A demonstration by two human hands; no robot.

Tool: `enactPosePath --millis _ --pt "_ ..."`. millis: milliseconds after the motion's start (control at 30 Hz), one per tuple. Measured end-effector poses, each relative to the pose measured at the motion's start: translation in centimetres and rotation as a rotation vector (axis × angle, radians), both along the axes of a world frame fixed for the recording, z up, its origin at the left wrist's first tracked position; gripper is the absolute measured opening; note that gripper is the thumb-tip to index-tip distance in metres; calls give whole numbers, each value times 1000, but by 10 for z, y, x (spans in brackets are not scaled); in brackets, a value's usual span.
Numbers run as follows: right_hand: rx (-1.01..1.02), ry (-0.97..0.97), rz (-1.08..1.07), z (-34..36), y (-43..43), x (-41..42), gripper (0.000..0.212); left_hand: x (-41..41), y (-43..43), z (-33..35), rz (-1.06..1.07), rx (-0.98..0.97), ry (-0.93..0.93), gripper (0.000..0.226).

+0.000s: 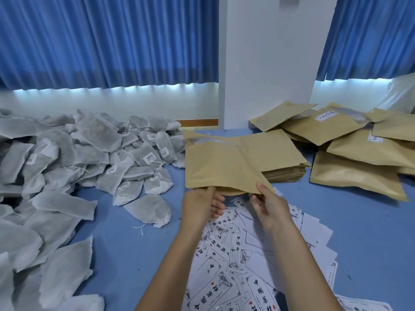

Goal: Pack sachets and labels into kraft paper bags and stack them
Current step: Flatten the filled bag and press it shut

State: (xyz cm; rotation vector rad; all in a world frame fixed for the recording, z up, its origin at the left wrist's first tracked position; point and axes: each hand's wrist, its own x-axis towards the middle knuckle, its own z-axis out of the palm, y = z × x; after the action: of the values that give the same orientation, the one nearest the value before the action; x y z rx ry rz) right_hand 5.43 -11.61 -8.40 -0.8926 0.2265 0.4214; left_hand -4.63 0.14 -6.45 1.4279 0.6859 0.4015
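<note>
Two hands lift one kraft paper bag [224,167] by its near edge, above the scattered labels [235,254] at centre. The left hand [199,207] and right hand [269,207] each pinch it, thumb on top and fingers curled beneath. White sachets [89,153] lie heaped at left, filled bags [359,153] far right on the blue table [134,243].

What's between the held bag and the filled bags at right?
Head view: a flat stack of empty kraft bags, its left part hidden behind the held bag.
</note>
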Motion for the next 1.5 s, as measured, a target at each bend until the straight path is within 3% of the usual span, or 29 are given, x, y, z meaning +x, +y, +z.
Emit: enactPosePath --millis 100,167,300,333,367,433,500,567,600,700,833,867,933,1000,1133,1200,1333,1500 --pt "-39 -44 4 1 0 -1 11 -4 -1 2 69 -6 -10 43" --pt "-85 -88 11 2 1 -2 14 -10 -3 4 41 -114 -14 44" --pt "-174 -160 37 5 4 -5 17 -11 -16 10 50 -320 -262 37" --pt "-193 -167 39 6 4 -5 18 -10 -21 9 72 -229 -301 33" --pt "-212 -171 39 6 4 -6 18 -9 -25 6 98 5 -274 29" --pt "-245 -180 42 7 3 -6 19 -5 -28 -4 110 751 -108 30" --pt "-268 -197 55 8 2 -5 21 0 -25 -11 -81 1265 117 38" --pt "-301 -212 79 8 3 -6 22 6 -24 -13 -311 1539 320 30" --pt "-302 -209 94 9 4 -7 22 8 -24 -12 -352 1571 367 27" --pt "-244 -172 126 9 5 -10 22 22 -20 -4 -386 1470 477 22" --pt "-230 -157 139 9 7 -11 20 49 -9 7 -452 1407 818 30" --pt "-241 -158 123 8 6 -11 21 49 -13 7 -385 1384 762 29" --pt "-293 -179 70 5 2 -7 22 38 -29 0 -236 1317 394 22" --pt "-391 -220 16 3 -1 -1 27 21 -46 -13 -189 942 71 18" --pt "-326 -213 -31 3 1 1 24 12 -49 -5 -302 -388 121 51" --pt "-251 -175 0 4 1 -1 18 16 -38 -3 -158 -753 32 53" --pt "-274 -198 115 2 4 -4 13 24 -22 -8 55 -819 -128 48" --pt "-480 -270 164 0 0 2 15 25 2 -21 106 -634 -186 42"
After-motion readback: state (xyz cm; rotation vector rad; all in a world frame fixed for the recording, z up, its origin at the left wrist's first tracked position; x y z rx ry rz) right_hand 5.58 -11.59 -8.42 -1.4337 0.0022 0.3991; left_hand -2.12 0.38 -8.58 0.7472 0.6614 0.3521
